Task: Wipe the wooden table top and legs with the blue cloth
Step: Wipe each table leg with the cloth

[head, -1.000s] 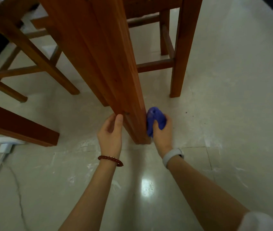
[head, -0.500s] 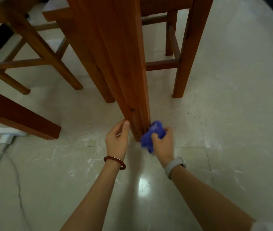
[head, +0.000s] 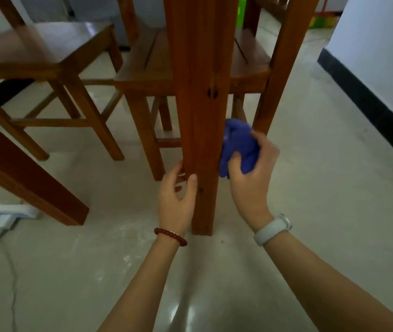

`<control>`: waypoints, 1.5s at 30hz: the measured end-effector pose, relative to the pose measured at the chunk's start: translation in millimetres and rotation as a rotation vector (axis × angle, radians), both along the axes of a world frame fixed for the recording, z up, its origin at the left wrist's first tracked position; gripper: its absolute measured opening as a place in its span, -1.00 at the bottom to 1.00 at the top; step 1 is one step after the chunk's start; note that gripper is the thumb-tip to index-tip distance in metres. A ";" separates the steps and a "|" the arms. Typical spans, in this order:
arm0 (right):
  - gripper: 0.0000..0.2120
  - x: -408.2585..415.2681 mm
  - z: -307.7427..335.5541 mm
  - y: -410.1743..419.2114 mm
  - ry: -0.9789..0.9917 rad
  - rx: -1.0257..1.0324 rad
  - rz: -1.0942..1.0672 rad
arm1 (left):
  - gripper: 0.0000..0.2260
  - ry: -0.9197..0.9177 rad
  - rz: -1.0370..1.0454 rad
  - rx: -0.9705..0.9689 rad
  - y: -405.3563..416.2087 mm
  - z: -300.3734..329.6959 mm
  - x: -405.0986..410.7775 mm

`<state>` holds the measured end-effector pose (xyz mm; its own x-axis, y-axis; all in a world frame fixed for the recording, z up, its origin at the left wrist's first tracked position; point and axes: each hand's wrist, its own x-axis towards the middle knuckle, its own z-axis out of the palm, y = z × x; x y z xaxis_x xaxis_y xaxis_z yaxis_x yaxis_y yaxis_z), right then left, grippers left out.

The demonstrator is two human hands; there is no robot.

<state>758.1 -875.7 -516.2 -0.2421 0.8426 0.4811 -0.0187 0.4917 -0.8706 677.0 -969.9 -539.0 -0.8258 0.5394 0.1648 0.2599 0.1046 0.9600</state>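
The person was crouched low at one table leg [head: 200,116]; the right hand [head: 250,178] had its fingers and thumb curled round the bunched blue cloth [head: 238,144] and pressed it against the right face of the leg, in its lower part, well clear of the floor [head: 310,212]; the left hand [head: 176,200] steadied the same leg from the other side, thumb laid on the front face, fingers bent round its left edge and gripping it lightly; a chair [head: 250,58] stood just behind. From where I stood, I judged this to be the leg-wiping part of the job; the stretch below the cloth, down to the foot, and the faces I could not see looked yet to do; the table top was out of sight, so whether it was wiped I could not tell; another table leg [head: 30,173] slanted at the left.
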 end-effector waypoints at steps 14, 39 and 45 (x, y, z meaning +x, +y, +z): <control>-0.56 -5.9 139.4 83.4 0.107 -0.135 0.352 | -0.28 0.187 0.251 0.097 38.8 117.2 38.4; -0.62 -10.9 232.8 78.0 0.532 0.082 0.561 | -0.31 0.265 0.536 0.062 60.2 148.8 50.4; -0.60 3.5 178.1 72.8 0.087 0.047 0.570 | -0.35 0.236 0.368 0.040 41.7 158.0 50.6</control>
